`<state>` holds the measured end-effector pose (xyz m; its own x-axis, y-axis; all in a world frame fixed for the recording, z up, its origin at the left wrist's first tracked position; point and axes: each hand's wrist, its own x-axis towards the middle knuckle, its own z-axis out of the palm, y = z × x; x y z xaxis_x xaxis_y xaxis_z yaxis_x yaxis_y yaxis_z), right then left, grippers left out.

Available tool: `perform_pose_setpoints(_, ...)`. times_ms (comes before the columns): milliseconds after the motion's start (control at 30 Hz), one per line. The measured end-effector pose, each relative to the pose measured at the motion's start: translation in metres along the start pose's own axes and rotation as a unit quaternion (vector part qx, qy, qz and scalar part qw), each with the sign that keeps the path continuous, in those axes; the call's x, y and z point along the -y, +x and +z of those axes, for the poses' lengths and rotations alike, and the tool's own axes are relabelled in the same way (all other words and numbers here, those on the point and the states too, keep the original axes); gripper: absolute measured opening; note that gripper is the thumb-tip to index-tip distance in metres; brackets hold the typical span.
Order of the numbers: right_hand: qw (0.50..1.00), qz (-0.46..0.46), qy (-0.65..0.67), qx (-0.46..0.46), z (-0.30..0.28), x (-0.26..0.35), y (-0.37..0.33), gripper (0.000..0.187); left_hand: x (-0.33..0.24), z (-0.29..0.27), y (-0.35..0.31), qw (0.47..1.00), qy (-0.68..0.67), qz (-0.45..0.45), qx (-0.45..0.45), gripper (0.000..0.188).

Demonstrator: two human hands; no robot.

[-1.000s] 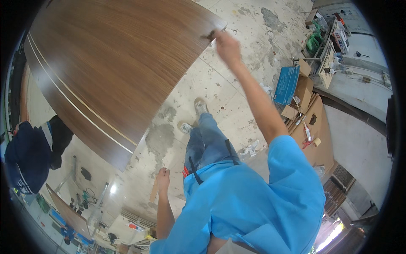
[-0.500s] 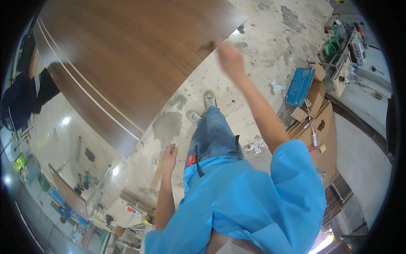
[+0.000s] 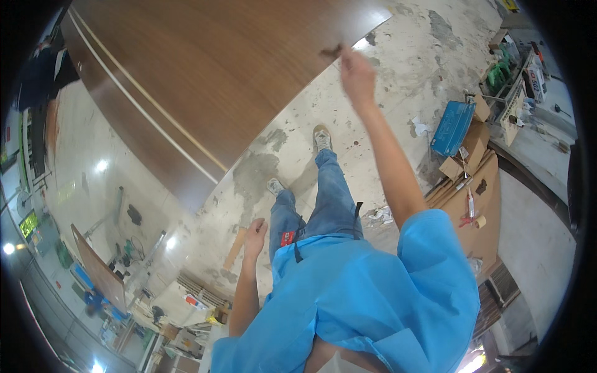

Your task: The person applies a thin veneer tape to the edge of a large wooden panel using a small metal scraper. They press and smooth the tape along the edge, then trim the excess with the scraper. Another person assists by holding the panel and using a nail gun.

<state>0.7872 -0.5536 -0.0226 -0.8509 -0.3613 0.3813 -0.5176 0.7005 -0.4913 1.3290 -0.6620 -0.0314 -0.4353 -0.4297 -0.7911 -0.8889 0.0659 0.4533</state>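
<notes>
A large brown wood-grain panel [image 3: 205, 68] fills the upper left, its glossy face up. Lying across it toward the left are two long thin strips, one white [image 3: 140, 96] and one tan [image 3: 163, 110]. My right hand [image 3: 359, 74] is stretched out to the panel's right edge with its fingers closed. A dark patch shows on the panel beside the fingertips; whether it is a shadow or something held, I cannot make out. My left hand [image 3: 255, 236] hangs low beside my left thigh, away from the panel, fingers curled and nothing visible in them.
To the right, a blue box [image 3: 453, 128] sits by flattened cardboard [image 3: 482, 205] and a cluttered shelf [image 3: 525, 81]. A person in dark clothes [image 3: 40, 78] stands beyond the panel's left side. Tools and an upright brown board [image 3: 98, 264] are at lower left. The floor [image 3: 249, 180] is stained.
My right hand has moved up and right along the panel's edge, the dark patch moving with it. My legs have stepped apart, and the view has shifted. My left hand still hangs low.
</notes>
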Motion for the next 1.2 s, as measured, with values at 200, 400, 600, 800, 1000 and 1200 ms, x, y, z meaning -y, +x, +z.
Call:
perform_pose_setpoints(200, 0.993, -0.055, 0.103, -0.012, 0.047, 0.121, -0.141, 0.037, 0.073, -0.040, -0.013, 1.000, 0.001, -0.008, 0.007, 0.044)
perform_pose_setpoints(400, 0.968, -0.199, 0.149, -0.025, 0.032, 0.181, -0.160, 0.038, 0.180, -0.103, -0.020, 0.998, -0.017, 0.002, -0.053, 0.044)
perform_pose_setpoints(600, 0.995, -0.014, 0.071, -0.074, 0.049, 0.164, -0.144, 0.026, 0.287, -0.140, -0.057, 0.996, 0.025, -0.071, -0.050, 0.039)
perform_pose_setpoints(800, 0.981, -0.127, 0.137, 0.057, 0.056, 0.229, -0.228, 0.035, 0.243, -0.128, -0.073, 0.991, 0.123, -0.043, -0.017, 0.036)
perform_pose_setpoints(1000, 0.983, 0.059, 0.173, -0.002, 0.040, 0.201, -0.186, 0.032, 0.026, -0.114, -0.031, 0.956, 0.073, 0.259, -0.120, 0.032)
perform_pose_setpoints(1200, 0.917, 0.209, 0.330, 0.086, 0.028, 0.207, -0.230, 0.029, -0.119, -0.106, 0.020, 0.914, 0.065, 0.355, -0.184, 0.057)
